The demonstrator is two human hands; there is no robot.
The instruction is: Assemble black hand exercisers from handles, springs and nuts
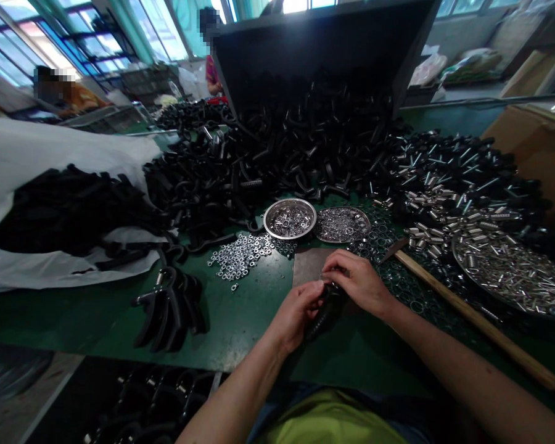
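My left hand (300, 308) is closed around a black curved plastic part (321, 317) with a ribbed side, held low over the table. At that part's upper end, the fingers of my right hand (358, 280) are pinched together; what lies between them is hidden. Both hands meet at the near edge of a flat metal plate (305, 264). Just beyond is a round steel bowl (290, 237) of small metal pieces, beside a shallow dish (343, 239) of similar bits. Small metal rings with eyelets (238, 256) lie loose to the left.
A hammer (481, 317) with a wooden handle lies at right, near a tray of metal pins (513, 277) and springs (430, 237). Black parts (282, 148) are heaped behind; several assembled ones (169, 308) stand at left. A cardboard box (531, 154) stands far right. Two people sit beyond.
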